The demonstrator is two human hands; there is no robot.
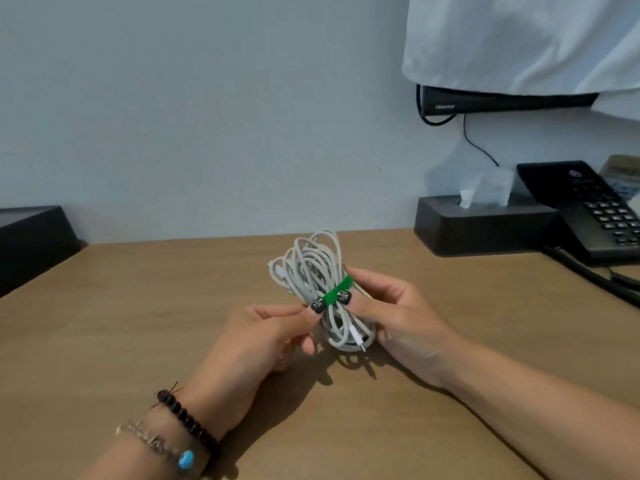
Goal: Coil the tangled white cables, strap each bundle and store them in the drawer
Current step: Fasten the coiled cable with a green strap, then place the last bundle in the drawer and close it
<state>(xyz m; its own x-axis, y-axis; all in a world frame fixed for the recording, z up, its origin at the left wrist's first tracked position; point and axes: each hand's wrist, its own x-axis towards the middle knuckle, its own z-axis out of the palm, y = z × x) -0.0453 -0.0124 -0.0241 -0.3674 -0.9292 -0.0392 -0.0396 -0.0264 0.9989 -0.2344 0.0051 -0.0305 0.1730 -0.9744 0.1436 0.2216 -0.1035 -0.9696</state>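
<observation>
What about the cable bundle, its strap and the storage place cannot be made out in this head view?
- Green strap: its fastening is hidden behind the cable bundle and both thumbs.
- Bundle's lower coils: covered by the left hand and right hand.
- Drawer: not in view.

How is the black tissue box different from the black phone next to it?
The tissue box is a plain long block with a white tissue poking out of its top; the phone has rows of buttons and nothing poking out. The tissue box lies flat on the wooden desk, while the phone's face slopes upward. A dark cord runs from the phone; the tissue box has none. Both are black and sit at the back right of the desk.
</observation>
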